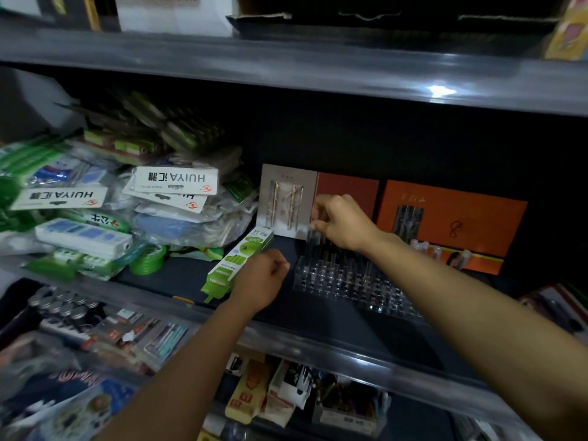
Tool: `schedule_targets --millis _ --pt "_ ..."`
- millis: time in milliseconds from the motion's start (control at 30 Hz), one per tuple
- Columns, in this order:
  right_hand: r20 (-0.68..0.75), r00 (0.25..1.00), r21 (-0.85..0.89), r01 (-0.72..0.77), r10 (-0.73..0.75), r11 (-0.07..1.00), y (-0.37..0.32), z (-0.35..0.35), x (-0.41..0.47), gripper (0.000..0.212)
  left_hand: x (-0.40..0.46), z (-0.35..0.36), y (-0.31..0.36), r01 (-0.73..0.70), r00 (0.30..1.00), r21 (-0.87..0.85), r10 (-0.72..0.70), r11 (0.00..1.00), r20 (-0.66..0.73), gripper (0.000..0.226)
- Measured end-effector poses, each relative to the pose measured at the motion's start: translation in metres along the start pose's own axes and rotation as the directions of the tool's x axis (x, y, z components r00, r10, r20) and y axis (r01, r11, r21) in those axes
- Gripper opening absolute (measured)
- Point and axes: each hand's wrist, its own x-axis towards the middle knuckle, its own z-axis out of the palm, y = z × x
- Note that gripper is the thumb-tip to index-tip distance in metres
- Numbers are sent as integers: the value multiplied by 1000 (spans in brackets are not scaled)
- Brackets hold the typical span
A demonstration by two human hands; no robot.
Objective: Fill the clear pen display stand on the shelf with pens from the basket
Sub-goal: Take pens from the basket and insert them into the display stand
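On the shelf, front edge: clear pen display stand [346,278].
Right hand [342,222]: you pinch something thin at its rear row (pen unclear).
Left hand [264,278]: clenched, grasping nothing visible.
Risk: your pressure may tip the stand.

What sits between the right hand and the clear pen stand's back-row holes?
Nothing visible. The right hand hovers directly over the back left corner of the clear acrylic pen display stand, fingers curled as if pinching something; whether it holds a pen is unclear. The green-and-white carton lies left of the stand, by the left hand.
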Motion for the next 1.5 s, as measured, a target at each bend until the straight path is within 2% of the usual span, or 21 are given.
schedule_targets --millis 200,567,833,1033,1167,1367,1500 --pt "51 998 -8 30 -30 1000 -2 9 1 11 0 0 2 -11 1000 10 11 1000 -13 10" --pt "49 996 -85 75 -71 994 -3 11 0 1 -1 -6 -2 2 1000 -34 -3 999 -8 11" --pt "24 990 -115 139 -137 984 -14 4 -12 6 -6 -16 13 -23 999 -24 22 999 -43 11" --pt "34 974 -138 228 -226 964 -42 8 -30 7 -24 -44 16 -49 997 61 53 997 -63 11" --pt "56 950 -141 312 -307 940 -75 25 -44 5 -49 -70 3 -24 996 183 39 983 -83 11" --pt "131 907 -40 409 -401 912 -129 89 -64 7 -118 -107 -42 45 996 351 -18 935 -82 14" --pt "168 879 56 443 -446 895 -170 137 -84 9 -174 -126 -84 132 991 439 -115 889 -63 12"
